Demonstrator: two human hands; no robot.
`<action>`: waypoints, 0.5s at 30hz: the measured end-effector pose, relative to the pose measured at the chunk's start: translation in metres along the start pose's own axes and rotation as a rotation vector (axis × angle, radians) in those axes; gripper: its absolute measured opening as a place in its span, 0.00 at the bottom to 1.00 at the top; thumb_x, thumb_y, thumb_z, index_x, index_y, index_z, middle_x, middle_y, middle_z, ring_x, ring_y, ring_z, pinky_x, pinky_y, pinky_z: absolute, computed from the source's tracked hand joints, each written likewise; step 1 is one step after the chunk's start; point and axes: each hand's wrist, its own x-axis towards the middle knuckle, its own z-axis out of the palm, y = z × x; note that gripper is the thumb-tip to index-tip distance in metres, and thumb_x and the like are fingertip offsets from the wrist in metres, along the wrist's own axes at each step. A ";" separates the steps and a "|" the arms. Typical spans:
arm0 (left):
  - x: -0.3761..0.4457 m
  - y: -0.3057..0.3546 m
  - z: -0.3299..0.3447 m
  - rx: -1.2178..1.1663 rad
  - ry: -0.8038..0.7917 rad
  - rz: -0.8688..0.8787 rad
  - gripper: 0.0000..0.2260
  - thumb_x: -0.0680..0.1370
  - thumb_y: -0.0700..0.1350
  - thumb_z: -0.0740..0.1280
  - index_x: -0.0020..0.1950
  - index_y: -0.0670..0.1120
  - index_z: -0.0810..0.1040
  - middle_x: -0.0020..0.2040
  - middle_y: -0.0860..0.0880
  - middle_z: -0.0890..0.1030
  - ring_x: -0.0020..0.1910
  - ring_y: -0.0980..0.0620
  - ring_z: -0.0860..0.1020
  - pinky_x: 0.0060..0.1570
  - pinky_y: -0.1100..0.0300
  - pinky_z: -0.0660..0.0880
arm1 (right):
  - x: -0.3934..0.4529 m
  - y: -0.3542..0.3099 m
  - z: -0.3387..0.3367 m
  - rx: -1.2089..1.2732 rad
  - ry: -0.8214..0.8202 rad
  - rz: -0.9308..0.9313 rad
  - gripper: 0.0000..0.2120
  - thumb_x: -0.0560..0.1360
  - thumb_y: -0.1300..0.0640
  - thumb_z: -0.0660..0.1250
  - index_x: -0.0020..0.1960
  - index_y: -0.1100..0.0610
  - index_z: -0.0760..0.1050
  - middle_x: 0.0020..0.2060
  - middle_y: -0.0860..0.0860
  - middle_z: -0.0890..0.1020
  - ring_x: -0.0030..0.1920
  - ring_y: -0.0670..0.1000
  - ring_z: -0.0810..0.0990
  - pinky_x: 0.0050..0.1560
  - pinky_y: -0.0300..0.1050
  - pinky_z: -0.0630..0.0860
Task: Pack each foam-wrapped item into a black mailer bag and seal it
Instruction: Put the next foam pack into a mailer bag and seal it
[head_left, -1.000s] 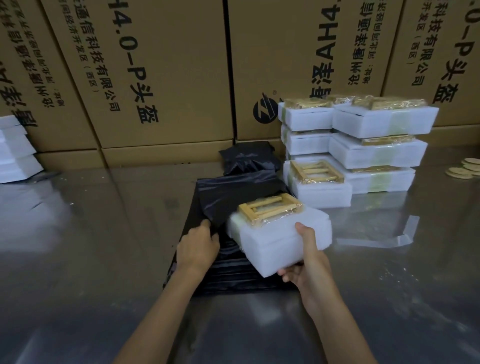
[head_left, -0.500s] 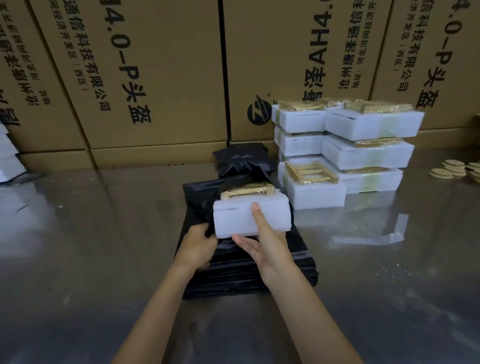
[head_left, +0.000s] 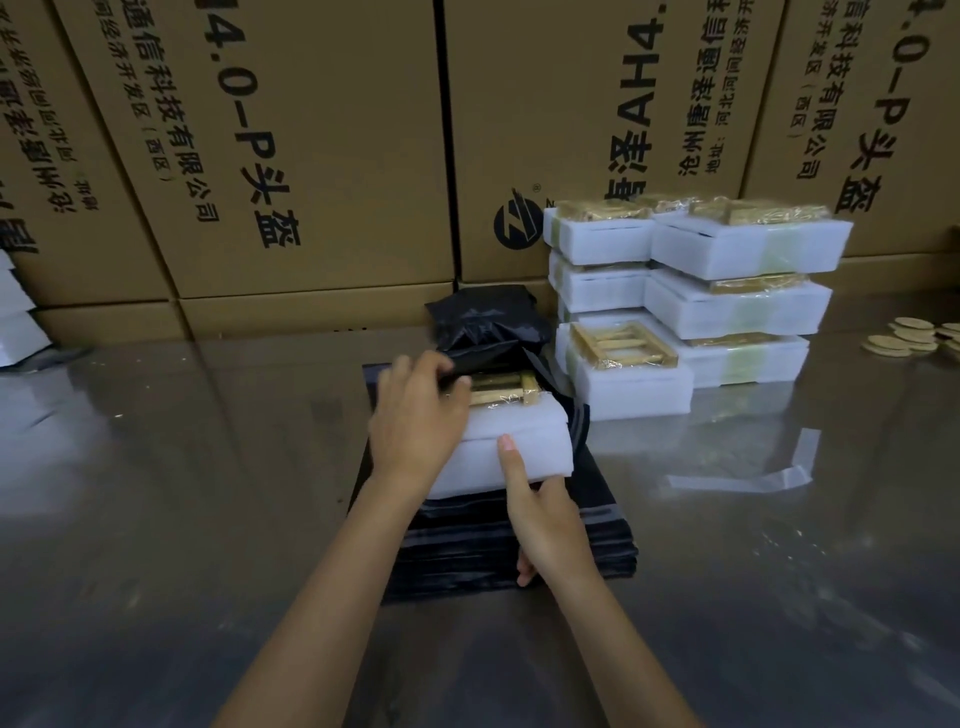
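A white foam-wrapped item (head_left: 519, 441) with a gold wooden piece on top lies on a stack of flat black mailer bags (head_left: 467, 545) in the middle of the table. Its far end sits partly inside the open mouth of the top bag. My left hand (head_left: 415, 415) reaches over the item and pinches the black bag's upper edge (head_left: 488, 364) near the gold piece. My right hand (head_left: 545, 519) holds the near side of the foam, thumb lying on its top face. A filled black mailer bag (head_left: 483, 322) rests just behind.
A stack of several more foam-wrapped items (head_left: 691, 291) stands to the right. A clear strip of film (head_left: 779, 467) lies on the shiny table (head_left: 182, 493). Round wooden discs (head_left: 914, 338) sit at the far right. Cardboard boxes (head_left: 311, 156) wall the back; white foam (head_left: 15, 322) at left.
My left hand has risen from the bag stack's near edge to the bag's mouth above the item. The foam item has slid further forward into the bag, my right hand behind it.
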 end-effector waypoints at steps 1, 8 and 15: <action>0.009 0.009 0.007 0.053 -0.053 0.058 0.15 0.79 0.54 0.66 0.64 0.51 0.75 0.61 0.48 0.74 0.63 0.48 0.70 0.52 0.50 0.73 | 0.000 0.000 0.000 -0.046 0.009 -0.014 0.44 0.69 0.19 0.51 0.60 0.58 0.73 0.42 0.55 0.82 0.35 0.55 0.83 0.25 0.47 0.79; 0.044 0.040 0.039 0.156 -0.167 0.257 0.13 0.84 0.47 0.61 0.66 0.49 0.79 0.57 0.46 0.75 0.58 0.46 0.74 0.52 0.49 0.74 | 0.013 0.002 -0.006 -0.099 0.029 -0.064 0.39 0.76 0.25 0.45 0.64 0.55 0.75 0.54 0.53 0.82 0.53 0.55 0.80 0.55 0.58 0.80; 0.007 0.046 0.051 0.249 -0.197 0.621 0.11 0.82 0.43 0.61 0.62 0.46 0.79 0.51 0.47 0.72 0.45 0.48 0.75 0.34 0.50 0.72 | 0.041 -0.009 -0.016 -0.270 0.025 0.001 0.27 0.84 0.42 0.47 0.56 0.59 0.78 0.53 0.55 0.82 0.53 0.60 0.80 0.55 0.54 0.79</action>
